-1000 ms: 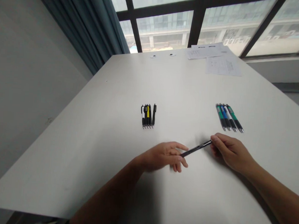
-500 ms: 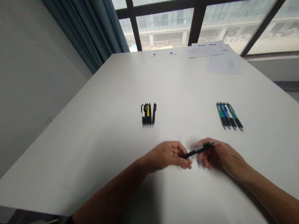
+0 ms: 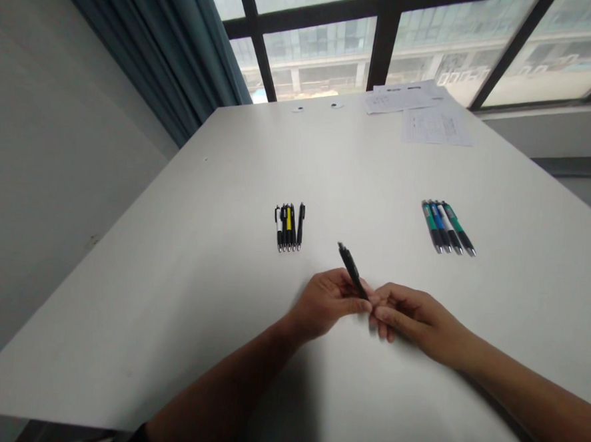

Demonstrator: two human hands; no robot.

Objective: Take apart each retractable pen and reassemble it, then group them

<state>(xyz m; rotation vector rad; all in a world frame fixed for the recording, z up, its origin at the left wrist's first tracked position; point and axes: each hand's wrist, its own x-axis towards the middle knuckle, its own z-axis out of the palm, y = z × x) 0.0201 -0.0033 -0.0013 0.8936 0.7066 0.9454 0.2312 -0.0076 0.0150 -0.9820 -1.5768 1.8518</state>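
Note:
A black pen (image 3: 351, 268) slants up and to the left between my hands, its clicker end pointing away from me. My left hand (image 3: 326, 304) is closed on its lower part with thumb and fingers. The fingertips of my right hand (image 3: 417, 320) pinch the pen's near end, touching the left fingertips; the tip itself is hidden. Beyond my left hand lies a row of several black, white and yellow pens (image 3: 288, 227), with one black pen (image 3: 300, 226) slightly apart at its right. Farther right is a group of green, blue and white pens (image 3: 446, 227) with black grips.
The white table (image 3: 181, 294) extends under everything. Printed papers (image 3: 436, 126) lie at its far right, near the window (image 3: 320, 56). Two small round fittings (image 3: 336, 105) sit along the far edge. A blue curtain (image 3: 156, 39) hangs at the left.
The held pen has swung from pointing right to pointing up and left. My right hand has closed in from beside the pen to its near end. The view has shifted slightly.

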